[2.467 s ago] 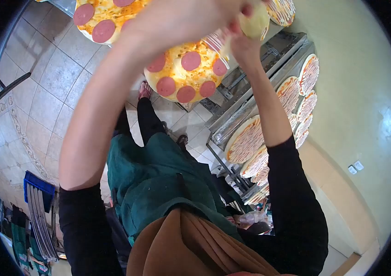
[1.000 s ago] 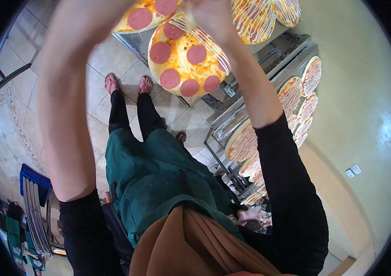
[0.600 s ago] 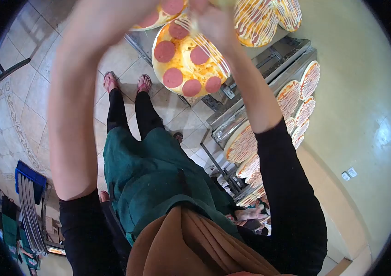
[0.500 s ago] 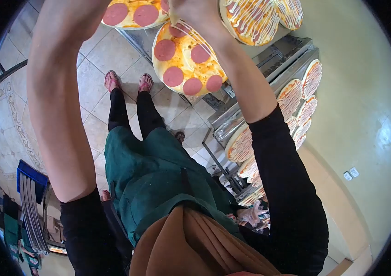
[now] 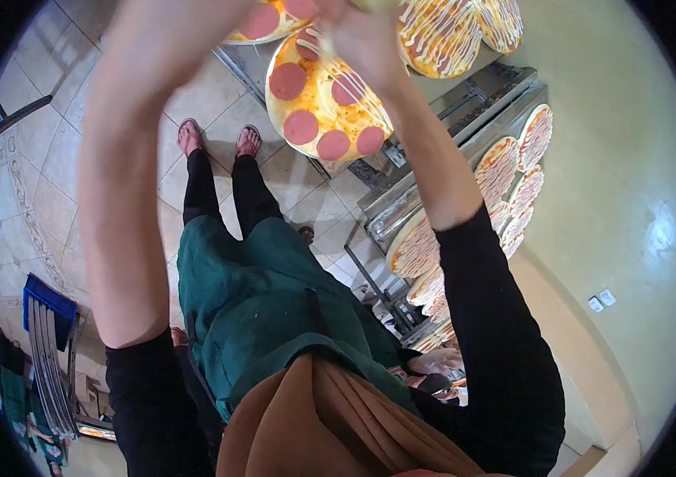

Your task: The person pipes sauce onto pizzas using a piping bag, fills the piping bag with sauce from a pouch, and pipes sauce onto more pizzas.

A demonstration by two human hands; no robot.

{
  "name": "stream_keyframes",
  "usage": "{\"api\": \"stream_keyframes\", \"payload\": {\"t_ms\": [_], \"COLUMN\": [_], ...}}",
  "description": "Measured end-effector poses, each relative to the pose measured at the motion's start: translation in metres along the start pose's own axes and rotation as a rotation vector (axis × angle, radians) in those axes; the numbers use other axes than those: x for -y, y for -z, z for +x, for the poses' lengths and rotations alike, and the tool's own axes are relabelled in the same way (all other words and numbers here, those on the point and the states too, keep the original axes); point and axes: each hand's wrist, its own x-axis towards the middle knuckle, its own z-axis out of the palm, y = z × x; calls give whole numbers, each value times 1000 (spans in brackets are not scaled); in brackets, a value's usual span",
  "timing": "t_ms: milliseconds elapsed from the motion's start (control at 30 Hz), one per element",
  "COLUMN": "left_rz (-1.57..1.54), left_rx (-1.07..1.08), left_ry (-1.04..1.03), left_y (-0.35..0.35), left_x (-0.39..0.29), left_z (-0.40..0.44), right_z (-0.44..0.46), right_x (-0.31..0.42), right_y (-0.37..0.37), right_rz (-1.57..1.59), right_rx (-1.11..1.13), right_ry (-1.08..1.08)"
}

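Observation:
My right hand (image 5: 358, 36) is at the top edge, closed round a pale soft bag (image 5: 376, 4), over a pizza (image 5: 326, 103) with pink sausage slices and melted-looking cheese. Thin white sauce lines cross that pizza's right side, below the hand. My left hand (image 5: 215, 16) is blurred and cut off by the top edge, near a second sausage-topped pizza (image 5: 262, 22); its fingers cannot be made out. To the right of my right hand lie pizzas (image 5: 441, 40) striped with white sauce.
Metal trays or a rack (image 5: 457, 131) run down the right, with several more striped pizzas (image 5: 497, 171). A wall with a switch plate (image 5: 602, 300) stands beyond. Racks with a blue part (image 5: 50, 298) and co-workers in green are at lower left. Another person's hand (image 5: 437, 362) shows behind my right arm.
The white lines now spread over more of the middle pizza. My right hand has moved left from the striped pizzas since the oldest frame. My left arm swings left and back right.

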Motion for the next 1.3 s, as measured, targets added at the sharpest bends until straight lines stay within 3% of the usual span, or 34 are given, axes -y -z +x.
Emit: {"api": "stream_keyframes", "payload": {"t_ms": [100,133,167,233,300,333,400,433,500,567,600,667,700,733,833,900,967,1033,1100,1167,1267,1300], "left_rz": [96,121,75,-169,-349,-343,-385,-350,-270,-77,3,120,64,7,-184,-308,-431,-405,-439,-248,41,28], "left_rx": [-161,-160,-124,75,269,383,405,364,275,164,70,-120,-118,-117,91,257,465,349,244,99,-170,-136], "left_ry": [-29,-16,-2,37,133,208,301,239,119,10,-31,-83,-57,-30,55,164,462,267,147,50,13,58], "left_y": [9,6,3,-9,-21,-23,-19,-15,-7,15,16,13,12,12,-5,-17,-16,-15,-1,22,30,28], "left_x": [1,-1,0,11,17,17,9,11,14,1,-2,-5,1,6,23,24,12,23,23,5,10,7], "left_z": [3,1,-3,-13,-24,-26,-26,-25,-24,-12,-12,-12,-12,-12,-26,-35,-40,-36,-31,-20,-17,-19], "right_z": [36,28,11,-26,-55,-69,-73,-69,-51,-14,2,18,23,18,-40,-65,-78,-75,-54,-9,13,12], "right_x": [-4,-2,-7,-5,13,22,25,20,9,3,0,2,2,-2,-2,14,24,13,-7,-10,8,13], "right_y": [-17,-18,4,48,57,59,59,55,47,20,-2,-24,-28,-19,41,52,51,53,48,9,-43,-49], "right_rz": [-206,-215,-194,-437,-528,-357,-210,-234,-642,-686,-344,-237,-185,-368,-578,-490,-290,-330,-677,-729,-237,-98], "right_rx": [98,5,156,229,61,-25,-88,-65,83,139,67,18,-4,1,141,87,-29,35,134,94,-122,-198], "right_ry": [203,324,225,137,17,-116,-181,-114,269,310,37,197,278,469,200,11,-93,-19,389,576,293,225]}}
